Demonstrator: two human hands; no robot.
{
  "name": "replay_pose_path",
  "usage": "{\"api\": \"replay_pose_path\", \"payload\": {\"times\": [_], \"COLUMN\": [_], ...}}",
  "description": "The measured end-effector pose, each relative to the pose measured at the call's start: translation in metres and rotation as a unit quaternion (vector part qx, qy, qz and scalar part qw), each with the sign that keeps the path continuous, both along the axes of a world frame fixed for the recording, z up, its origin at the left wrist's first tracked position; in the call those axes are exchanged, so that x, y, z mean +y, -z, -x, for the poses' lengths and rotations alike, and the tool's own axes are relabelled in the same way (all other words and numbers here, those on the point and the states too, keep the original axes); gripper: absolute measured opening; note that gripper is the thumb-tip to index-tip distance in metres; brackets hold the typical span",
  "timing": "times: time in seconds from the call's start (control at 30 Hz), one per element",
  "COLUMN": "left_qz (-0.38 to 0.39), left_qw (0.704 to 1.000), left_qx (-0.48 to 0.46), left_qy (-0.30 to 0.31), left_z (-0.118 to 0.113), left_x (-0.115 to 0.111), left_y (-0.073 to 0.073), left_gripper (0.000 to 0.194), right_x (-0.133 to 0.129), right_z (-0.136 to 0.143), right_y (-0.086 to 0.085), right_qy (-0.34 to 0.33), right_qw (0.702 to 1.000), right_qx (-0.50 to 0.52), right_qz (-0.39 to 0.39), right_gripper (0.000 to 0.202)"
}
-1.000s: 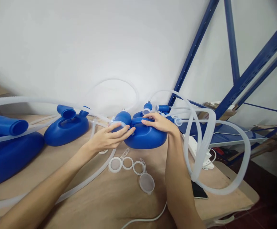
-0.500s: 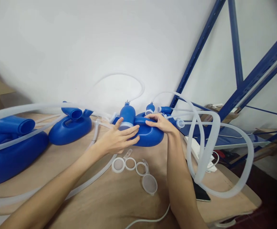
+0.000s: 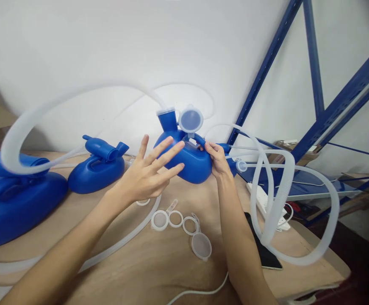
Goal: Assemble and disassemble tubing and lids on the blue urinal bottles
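Observation:
A blue plastic urinal bottle [image 3: 192, 163] is tilted up above the table, its neck pointing to the upper left. My right hand [image 3: 217, 157] grips it by the handle at its right side. A round translucent cap [image 3: 191, 120] stands open beside the neck, and a clear hose [image 3: 114, 83] arcs left from the neck's top. My left hand [image 3: 154, 171] has its fingers spread in front of the bottle's left side; whether the fingertips touch it I cannot tell. Below lie several translucent cap rings [image 3: 201, 246] on the tabletop.
Other blue bottles [image 3: 97, 174] stand at the left, a larger one [image 3: 22, 207] nearest. Looped clear hose [image 3: 332, 203] hangs over the right edge, by a white power strip [image 3: 262, 199] and a dark flat device [image 3: 268, 254]. A blue metal rack [image 3: 314, 127] rises at the right.
The bottle has been raised and tilted, its neck and open cap now showing. My left hand has come off it and spread its fingers; the hose now arcs higher on the left.

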State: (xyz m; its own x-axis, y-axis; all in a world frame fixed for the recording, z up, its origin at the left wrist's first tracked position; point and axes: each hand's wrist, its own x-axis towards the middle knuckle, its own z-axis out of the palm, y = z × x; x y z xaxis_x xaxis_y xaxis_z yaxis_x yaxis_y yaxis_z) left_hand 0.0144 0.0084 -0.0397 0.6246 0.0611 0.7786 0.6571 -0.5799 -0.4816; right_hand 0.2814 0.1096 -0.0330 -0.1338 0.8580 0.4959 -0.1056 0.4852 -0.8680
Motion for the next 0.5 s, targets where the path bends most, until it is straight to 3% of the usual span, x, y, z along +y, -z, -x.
{"api": "replay_pose_path", "payload": {"times": [0.13,0.2,0.27,0.37,0.5], "left_qz": [0.068,0.15,0.258,0.41,0.521], "left_qw": [0.997,0.987,0.962,0.888,0.745], "left_qx": [-0.016,-0.015,-0.032,-0.072,-0.145], "left_qy": [-0.02,-0.047,-0.088,-0.197,-0.39], "left_z": [0.025,0.046,0.073,0.115,0.163], "left_x": [0.003,0.007,0.01,0.01,0.008], "left_y": [-0.018,-0.026,-0.033,-0.04,-0.039], "left_gripper": [0.039,0.032,0.04,0.063,0.095], "right_x": [0.0,0.002,0.005,0.011,0.018], "right_z": [0.01,0.015,0.021,0.028,0.029], "right_y": [0.0,0.001,0.004,0.008,0.013], "right_qy": [0.01,0.013,0.033,0.091,0.122], "right_qw": [1.0,1.0,0.999,0.995,0.988], "right_qx": [0.016,0.013,0.018,0.04,0.085], "right_qz": [-0.003,-0.004,-0.009,-0.024,-0.026], "right_gripper": [0.046,0.047,0.047,0.047,0.047]}}
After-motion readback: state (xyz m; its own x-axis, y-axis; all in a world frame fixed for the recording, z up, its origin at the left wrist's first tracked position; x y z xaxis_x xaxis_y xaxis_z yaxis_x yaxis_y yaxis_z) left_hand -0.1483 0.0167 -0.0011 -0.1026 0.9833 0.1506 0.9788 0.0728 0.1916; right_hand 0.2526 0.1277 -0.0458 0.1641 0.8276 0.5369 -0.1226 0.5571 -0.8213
